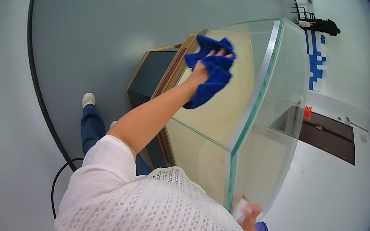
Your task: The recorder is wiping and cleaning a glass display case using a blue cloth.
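My left hand (203,66) reaches out over a glass display case (259,91) with a blue cloth (211,83) bunched around it. Several fingertips show between the folds, and the cloth lies against or just above the glass; contact is hard to judge. At the lower right, my right hand (249,218) is beside the far end of the case, its fingers curled round a whitish object (241,209) that is blurred. Behind the wrist shows a purple-blue item (261,228); whether it belongs to the held object cannot be told.
The case has green glass edges and a wood-trimmed base (173,74) with dark panels. A black cable (35,73) runs along the grey floor (86,29). Beyond are a brown double door (332,137), a red object (307,113) and a person in dark clothing (322,26) near chairs.
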A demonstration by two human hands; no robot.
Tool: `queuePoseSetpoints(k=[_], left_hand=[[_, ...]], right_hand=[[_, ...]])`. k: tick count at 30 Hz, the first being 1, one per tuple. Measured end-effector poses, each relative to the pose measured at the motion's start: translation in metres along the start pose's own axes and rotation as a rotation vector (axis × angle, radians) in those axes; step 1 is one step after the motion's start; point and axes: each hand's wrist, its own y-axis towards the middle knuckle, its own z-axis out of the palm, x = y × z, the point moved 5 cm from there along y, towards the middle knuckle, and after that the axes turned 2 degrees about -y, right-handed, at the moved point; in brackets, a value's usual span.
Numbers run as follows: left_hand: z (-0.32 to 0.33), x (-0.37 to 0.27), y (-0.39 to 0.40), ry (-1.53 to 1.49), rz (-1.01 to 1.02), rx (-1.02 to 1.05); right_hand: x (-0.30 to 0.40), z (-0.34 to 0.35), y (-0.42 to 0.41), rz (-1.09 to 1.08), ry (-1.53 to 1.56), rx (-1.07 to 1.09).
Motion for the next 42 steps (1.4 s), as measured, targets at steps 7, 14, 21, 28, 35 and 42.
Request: queuePoseSetpoints(k=[7, 14, 21, 28, 35, 42], left_hand=[[-0.024, 0.042, -0.118, 0.384, -0.506, 0.309], [-0.01, -0.068, -0.128, 0.134, -0.385, 0.468], [0.004, -0.147, -0.058, -0.007, 0.17, 0.407], [0.017, -0.131, 0.043, -0.029, 0.139, 0.229], [0.034, -0.104, 0.104, -0.021, 0.09, 0.16], [0.044, -0.081, 0.136, -0.084, 0.074, 0.062]], right_hand=[[0.014, -0.104, 0.23, 0.019, -0.076, -0.444], [0.007, -0.068, 0.31, 0.281, 0.21, -0.217], [0.018, -0.061, 0.302, 0.27, 0.091, -0.285], [0.024, -0.062, 0.296, 0.267, 0.091, -0.318], [0.033, -0.066, 0.298, 0.277, 0.076, -0.292], [0.033, -0.066, 0.293, 0.294, 0.038, -0.273]])
